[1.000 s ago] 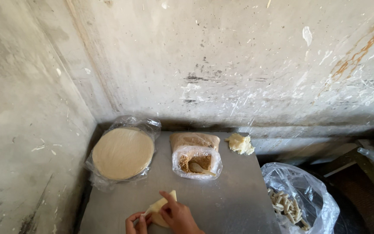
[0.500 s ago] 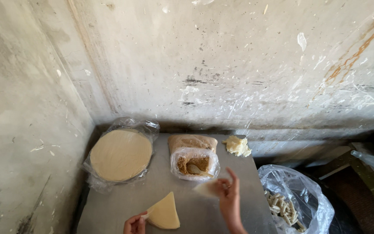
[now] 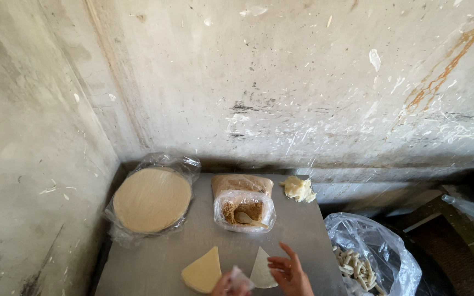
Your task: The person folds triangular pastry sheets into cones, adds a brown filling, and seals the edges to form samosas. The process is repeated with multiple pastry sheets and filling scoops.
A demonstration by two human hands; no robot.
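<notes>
Both hands sit at the bottom edge of the view, partly cut off. My left hand [image 3: 225,286] pinches a small crumpled translucent scrap [image 3: 241,278]; I cannot tell what it is. Left of it a thick pale yellow wedge of pastry sheets [image 3: 203,271] lies flat on the metal table [image 3: 149,263]. My right hand [image 3: 292,272] has its fingers spread, its fingertips at the edge of a thinner, whiter wedge sheet [image 3: 260,267] lying beside the thick wedge.
A round stack of flat pastry sheets [image 3: 152,199] rests in an open plastic bag at the back left. A bag of brown crumbly filling with a spoon [image 3: 244,211] stands mid-table, and a pale dough lump [image 3: 298,188] behind it. A clear bag of rolled pieces [image 3: 364,264] hangs right. Concrete walls enclose the corner.
My right hand reached right and forward off the wedge, then drew back. A second, thinner wedge now lies on the table to the right of the thick one.
</notes>
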